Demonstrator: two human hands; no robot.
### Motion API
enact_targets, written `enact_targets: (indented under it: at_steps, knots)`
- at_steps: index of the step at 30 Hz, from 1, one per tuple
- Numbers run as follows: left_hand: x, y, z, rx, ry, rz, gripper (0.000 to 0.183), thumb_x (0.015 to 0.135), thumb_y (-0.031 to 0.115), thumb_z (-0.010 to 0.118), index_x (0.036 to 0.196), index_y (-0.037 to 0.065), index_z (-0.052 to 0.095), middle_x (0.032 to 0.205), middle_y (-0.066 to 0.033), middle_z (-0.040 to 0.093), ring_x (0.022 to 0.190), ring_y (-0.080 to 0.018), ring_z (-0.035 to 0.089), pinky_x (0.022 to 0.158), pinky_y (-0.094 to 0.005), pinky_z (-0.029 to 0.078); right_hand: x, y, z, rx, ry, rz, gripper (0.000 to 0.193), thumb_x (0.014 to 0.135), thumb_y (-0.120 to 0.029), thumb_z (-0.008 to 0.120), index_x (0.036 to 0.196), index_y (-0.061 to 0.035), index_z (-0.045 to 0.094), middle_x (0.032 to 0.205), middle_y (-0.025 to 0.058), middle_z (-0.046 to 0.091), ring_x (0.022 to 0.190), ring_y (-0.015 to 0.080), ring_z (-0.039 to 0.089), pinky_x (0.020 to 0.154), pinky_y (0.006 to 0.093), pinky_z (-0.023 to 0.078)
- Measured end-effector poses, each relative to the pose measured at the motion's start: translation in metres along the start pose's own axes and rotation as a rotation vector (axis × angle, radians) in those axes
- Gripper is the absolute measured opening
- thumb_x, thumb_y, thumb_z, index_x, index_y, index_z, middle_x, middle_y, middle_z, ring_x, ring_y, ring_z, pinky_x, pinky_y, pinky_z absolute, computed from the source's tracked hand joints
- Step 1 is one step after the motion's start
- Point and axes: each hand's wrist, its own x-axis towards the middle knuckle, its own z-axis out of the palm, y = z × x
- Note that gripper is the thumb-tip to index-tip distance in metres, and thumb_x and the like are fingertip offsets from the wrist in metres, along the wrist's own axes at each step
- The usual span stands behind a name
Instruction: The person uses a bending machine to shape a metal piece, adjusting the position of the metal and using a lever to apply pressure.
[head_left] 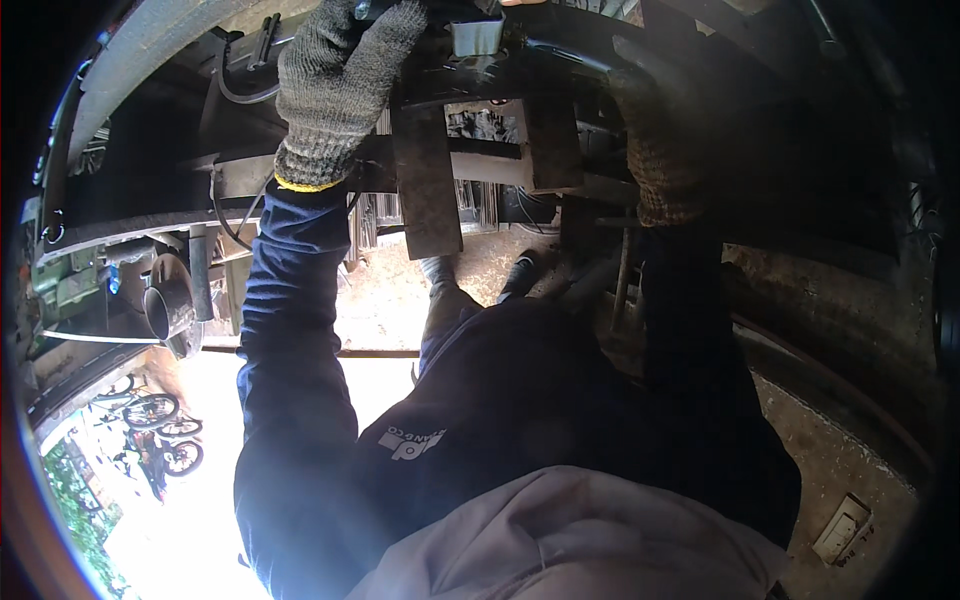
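Note:
At the top edge, my left hand wears a grey knit glove with a yellow cuff. It looks closed at a dark part cut off by the picture's edge, so what it grips cannot be made out. Right of it, a pale squared metal piece sits on a dark machine body. My right hand, gloved too, reaches up beside a dark curved metal part. Shade and haze hide its fingers, and whether it touches that part is unclear.
Two flat metal bars hang down before my legs. A round metal tube stands out at the left. Bicycles are outside in bright light. A pale rectangular plate is at the lower right.

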Motion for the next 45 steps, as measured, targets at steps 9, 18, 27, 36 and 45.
enact_targets:
  at_steps: [9,18,27,36,45]
  knots:
    - [0.000,0.017,0.005,-0.330,0.084,-0.320,0.023,0.092,0.015,0.080,0.113,0.005,0.076,0.103,-0.0083,0.078,0.092,-0.0159,0.073,0.083,-0.0293,0.055,0.011,0.006,-0.003,-0.295,0.068,-0.249,0.039,0.098,-0.040,0.071,0.116,-0.0062,0.075,0.104,0.0122,0.076,0.093,0.0229,0.072,0.087,0.0347,0.056]
    - [-0.003,0.012,0.002,-0.096,0.069,-0.145,0.024,0.092,0.013,0.078,0.115,0.005,0.076,0.106,-0.0083,0.078,0.094,-0.0146,0.073,0.083,-0.0284,0.055,0.003,0.010,0.000,-0.060,-0.008,-0.056,0.042,0.100,-0.036,0.069,0.125,-0.0025,0.069,0.100,0.0051,0.072,0.090,0.0139,0.067,0.084,0.0319,0.055]
    - [-0.003,0.020,0.008,-0.416,0.148,-0.379,0.027,0.095,0.015,0.075,0.119,0.004,0.074,0.112,-0.0093,0.077,0.097,-0.0163,0.073,0.085,-0.0285,0.055,-0.001,0.006,0.002,0.017,-0.028,0.000,0.043,0.101,-0.034,0.069,0.129,-0.0017,0.067,0.108,0.0049,0.071,0.095,0.0122,0.065,0.086,0.0305,0.053]
    - [-0.006,0.016,0.008,-0.403,0.162,-0.339,0.027,0.096,0.017,0.075,0.118,0.003,0.074,0.112,-0.0098,0.077,0.099,-0.0168,0.073,0.087,-0.0283,0.055,-0.001,0.000,0.002,0.010,-0.045,-0.010,0.045,0.101,-0.033,0.069,0.133,-0.0019,0.064,0.109,0.0036,0.070,0.096,0.0113,0.063,0.088,0.0305,0.053]
    - [-0.004,0.016,0.009,-0.385,0.152,-0.286,0.028,0.096,0.017,0.075,0.119,0.002,0.074,0.112,-0.0109,0.077,0.100,-0.0167,0.073,0.087,-0.0280,0.055,-0.001,-0.003,0.004,-0.017,-0.025,-0.035,0.045,0.101,-0.032,0.071,0.134,-0.0027,0.063,0.105,0.0022,0.068,0.087,0.0079,0.061,0.079,0.0259,0.052]
